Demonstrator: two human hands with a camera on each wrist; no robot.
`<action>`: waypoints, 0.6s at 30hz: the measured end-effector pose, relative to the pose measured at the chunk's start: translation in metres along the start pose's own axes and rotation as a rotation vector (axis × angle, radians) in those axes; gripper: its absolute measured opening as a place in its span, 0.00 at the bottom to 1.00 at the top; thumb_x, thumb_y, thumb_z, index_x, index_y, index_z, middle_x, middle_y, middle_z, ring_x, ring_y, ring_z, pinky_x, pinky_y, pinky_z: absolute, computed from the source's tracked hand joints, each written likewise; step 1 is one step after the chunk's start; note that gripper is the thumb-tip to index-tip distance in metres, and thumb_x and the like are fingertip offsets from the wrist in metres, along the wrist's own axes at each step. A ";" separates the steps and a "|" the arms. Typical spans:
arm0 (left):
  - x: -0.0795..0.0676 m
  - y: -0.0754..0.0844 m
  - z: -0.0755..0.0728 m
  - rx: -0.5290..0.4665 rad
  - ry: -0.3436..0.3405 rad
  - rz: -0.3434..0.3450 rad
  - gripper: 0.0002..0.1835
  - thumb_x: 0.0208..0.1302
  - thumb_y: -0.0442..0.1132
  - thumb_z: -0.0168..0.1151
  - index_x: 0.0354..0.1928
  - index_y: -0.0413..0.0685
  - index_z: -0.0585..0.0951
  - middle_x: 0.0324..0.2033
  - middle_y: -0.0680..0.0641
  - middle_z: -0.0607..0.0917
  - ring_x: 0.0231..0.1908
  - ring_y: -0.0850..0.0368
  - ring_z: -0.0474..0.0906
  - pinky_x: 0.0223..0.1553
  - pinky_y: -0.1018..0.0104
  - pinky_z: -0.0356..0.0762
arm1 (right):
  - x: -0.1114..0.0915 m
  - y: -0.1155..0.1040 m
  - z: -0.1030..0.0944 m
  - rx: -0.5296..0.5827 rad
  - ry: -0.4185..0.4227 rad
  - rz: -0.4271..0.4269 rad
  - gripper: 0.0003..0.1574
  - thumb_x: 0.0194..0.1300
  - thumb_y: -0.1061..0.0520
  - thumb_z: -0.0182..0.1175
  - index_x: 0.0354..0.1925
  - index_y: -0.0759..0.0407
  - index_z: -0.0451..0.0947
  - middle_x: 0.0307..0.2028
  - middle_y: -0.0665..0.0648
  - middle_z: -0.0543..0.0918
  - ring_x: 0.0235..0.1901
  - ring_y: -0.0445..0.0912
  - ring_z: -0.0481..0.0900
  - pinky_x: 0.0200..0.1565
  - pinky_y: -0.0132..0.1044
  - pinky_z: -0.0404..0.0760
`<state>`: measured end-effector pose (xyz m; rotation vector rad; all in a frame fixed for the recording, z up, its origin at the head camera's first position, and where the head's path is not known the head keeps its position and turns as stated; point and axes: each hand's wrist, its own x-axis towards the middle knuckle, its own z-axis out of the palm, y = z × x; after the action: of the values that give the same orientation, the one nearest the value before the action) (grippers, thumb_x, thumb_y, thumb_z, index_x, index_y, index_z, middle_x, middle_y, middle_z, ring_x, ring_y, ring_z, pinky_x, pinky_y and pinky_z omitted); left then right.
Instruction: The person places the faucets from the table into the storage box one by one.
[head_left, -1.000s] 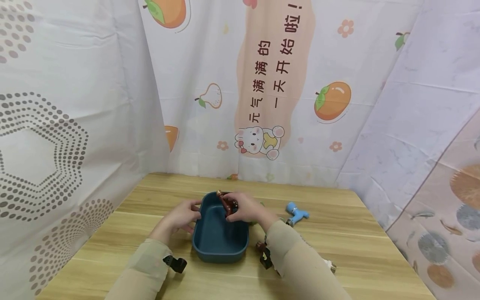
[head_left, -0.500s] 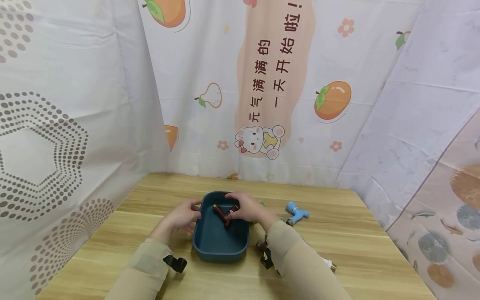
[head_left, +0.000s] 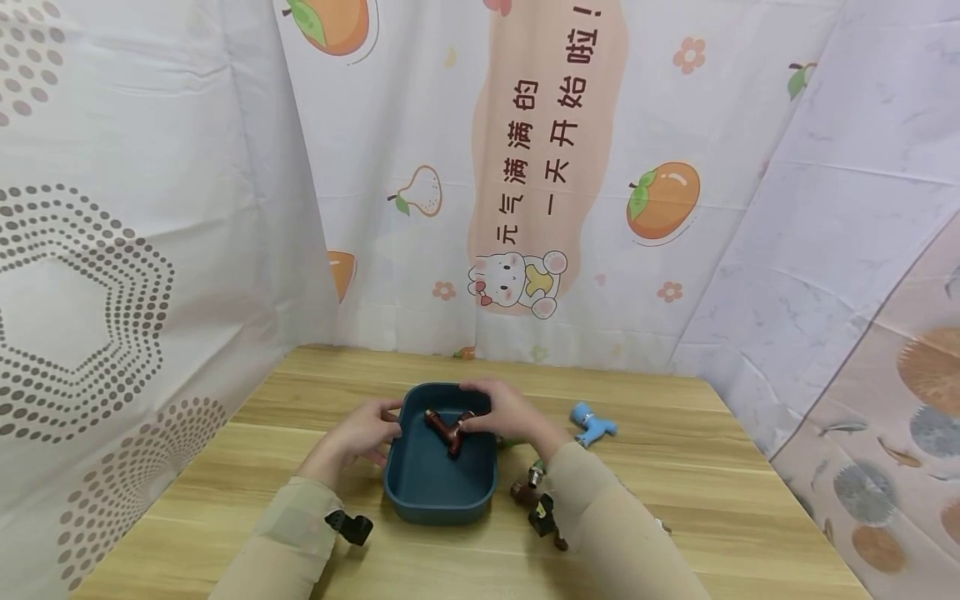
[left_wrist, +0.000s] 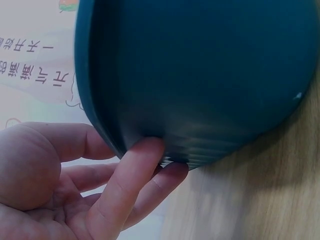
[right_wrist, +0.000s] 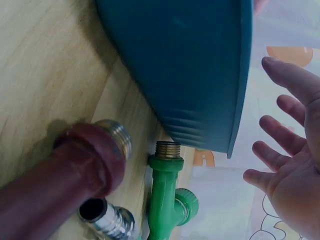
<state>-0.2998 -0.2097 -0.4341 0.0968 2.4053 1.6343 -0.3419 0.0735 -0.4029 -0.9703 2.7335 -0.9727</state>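
Note:
A dark blue plastic bin (head_left: 441, 510) stands on the wooden table. My left hand (head_left: 369, 429) grips its left wall; in the left wrist view, fingertips (left_wrist: 145, 150) press the outer side and the thumb reaches the rim. Inside the bin lies a reddish-brown faucet (head_left: 447, 435) with a brass-coloured threaded end. Over the bin's right side hovers my right hand (head_left: 504, 417), its thumb overlapping the faucet in the head view. The right wrist view shows that hand's fingers spread and apart from the bin's wall, holding nothing.
Right of the bin lie a green faucet (right_wrist: 162, 200), another reddish-brown faucet (right_wrist: 82, 162) and a shiny metal end piece (right_wrist: 112, 219). A light blue faucet (head_left: 595, 425) lies farther right. Printed curtains (head_left: 420, 317) hang behind the table.
The reddish-brown faucet was lowered into the bin and let go by the right hand, which has since lifted slightly to the right. The left hand stays on the bin.

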 end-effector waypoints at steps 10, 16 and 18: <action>0.000 0.000 0.000 0.009 0.006 0.003 0.34 0.66 0.26 0.54 0.75 0.39 0.66 0.54 0.32 0.80 0.46 0.42 0.85 0.25 0.52 0.86 | -0.011 0.009 -0.010 -0.013 0.019 0.010 0.40 0.62 0.51 0.73 0.69 0.56 0.73 0.68 0.56 0.75 0.69 0.54 0.67 0.69 0.56 0.66; -0.002 0.001 0.001 0.011 0.005 0.007 0.34 0.65 0.25 0.54 0.75 0.38 0.66 0.53 0.31 0.81 0.46 0.41 0.84 0.25 0.53 0.86 | -0.021 0.011 -0.021 0.000 0.015 0.012 0.40 0.63 0.51 0.73 0.71 0.52 0.72 0.69 0.54 0.73 0.70 0.53 0.66 0.68 0.54 0.69; -0.002 0.002 0.001 0.011 0.004 0.008 0.34 0.65 0.25 0.54 0.75 0.38 0.66 0.53 0.31 0.81 0.46 0.41 0.84 0.25 0.53 0.86 | -0.024 0.011 -0.025 0.004 0.013 0.008 0.41 0.63 0.50 0.73 0.71 0.51 0.72 0.69 0.53 0.73 0.70 0.52 0.66 0.68 0.53 0.69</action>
<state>-0.2981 -0.2084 -0.4328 0.1053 2.4208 1.6264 -0.3355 0.1082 -0.3925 -0.9549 2.7426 -0.9863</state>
